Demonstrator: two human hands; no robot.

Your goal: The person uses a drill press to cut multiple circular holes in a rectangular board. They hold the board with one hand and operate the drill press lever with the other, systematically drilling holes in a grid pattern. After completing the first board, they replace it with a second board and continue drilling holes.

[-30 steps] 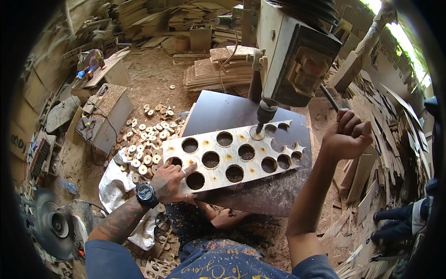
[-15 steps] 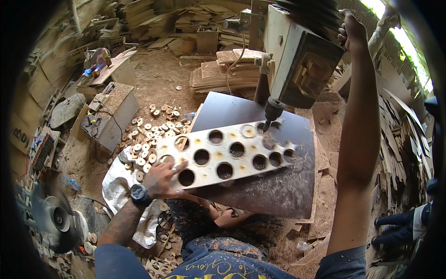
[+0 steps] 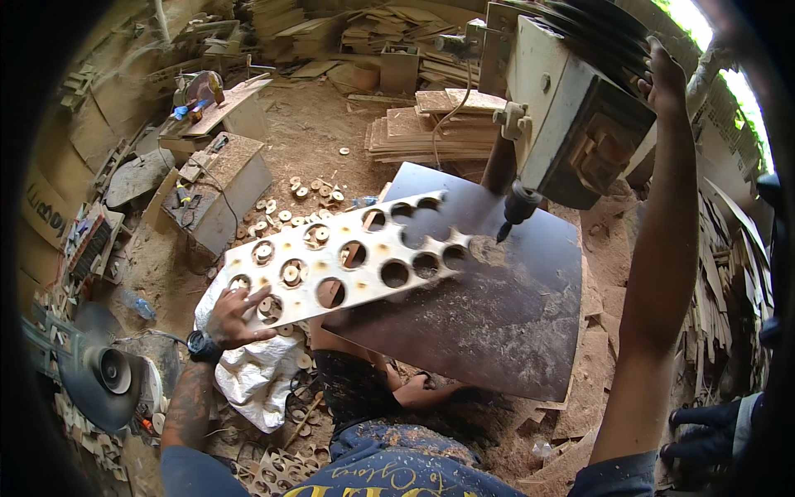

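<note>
A pale plywood board (image 3: 311, 286) with rows of round holes lies slanted over the dark tabletop (image 3: 497, 331), its left end jutting past the edge. My left hand (image 3: 234, 319), with a black watch at the wrist, grips that left end, fingers on top; its underside is hidden. My right arm reaches up to the drill press (image 3: 571, 116), where my right hand (image 3: 665, 79) is closed at the upper right beside the black ribbed pulley (image 3: 592, 21); what it grasps is hidden. The drill bit (image 3: 503, 232) hangs beyond the board's ragged right end, apart from it.
Wooden discs (image 3: 319, 192) lie on the sawdust-covered floor left of the table. A white sack (image 3: 261, 381) sits below the board. Boards are stacked (image 3: 410, 137) behind. A fan (image 3: 108, 369) stands at left, a wooden box (image 3: 219, 190) farther back. Another person's legs (image 3: 712, 427) show at right.
My left hand has drawn the board leftward, so its right end has come away from the drill bit. My right hand stays up at the drill press. The whole view has shifted slightly.
</note>
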